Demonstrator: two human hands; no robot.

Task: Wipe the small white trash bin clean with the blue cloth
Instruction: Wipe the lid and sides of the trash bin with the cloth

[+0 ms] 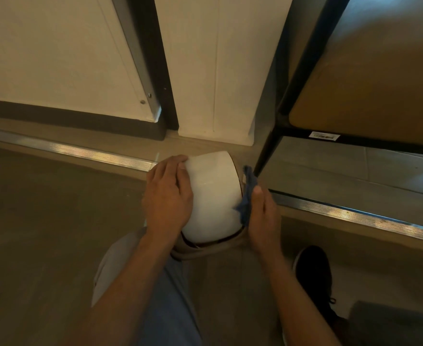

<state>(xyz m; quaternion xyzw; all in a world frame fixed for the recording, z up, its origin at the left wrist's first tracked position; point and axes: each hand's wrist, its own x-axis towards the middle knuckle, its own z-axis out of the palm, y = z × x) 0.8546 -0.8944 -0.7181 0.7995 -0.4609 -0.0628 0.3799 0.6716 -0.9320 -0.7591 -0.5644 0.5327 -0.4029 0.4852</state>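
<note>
**A:** Where is the bin sitting right now?

**B:** The small white trash bin (211, 196) is at the middle of the view, tipped over and propped against the person's knee (205, 248), its curved white wall facing up. A tan liner or rim band (239, 176) shows along the edge at about 3 o'clock and again at 6 o'clock.

**A:** And the hands?

**B:** They sit on opposite sides of the bin. The left hand (168, 196) lies flat on the wall at 9 o'clock, fingers spread and fairly straight, steadying it. The right hand (262, 216) is at 3 o'clock, pressing the blue cloth (249, 193) against the rim edge. I can't tell whether its fingers curl round the cloth or just push it flat, because the palm side is hidden.

**A:** How should this wipe go?

**B:** My judgement: keep the left palm firm so the bin doesn't roll off the knee, and draw the cloth along the rim band in one steady arc from 3 o'clock toward 6. The cloth looks bunched, so spreading it under the fingers would cover more surface. Then turn the bin a little with the left hand to bring an unwiped strip round.

**A:** Anything to watch?

**B:** The black shelf frame (270, 146) stands just beside the cloth at 2 o'clock, so short strokes suit better.
</note>
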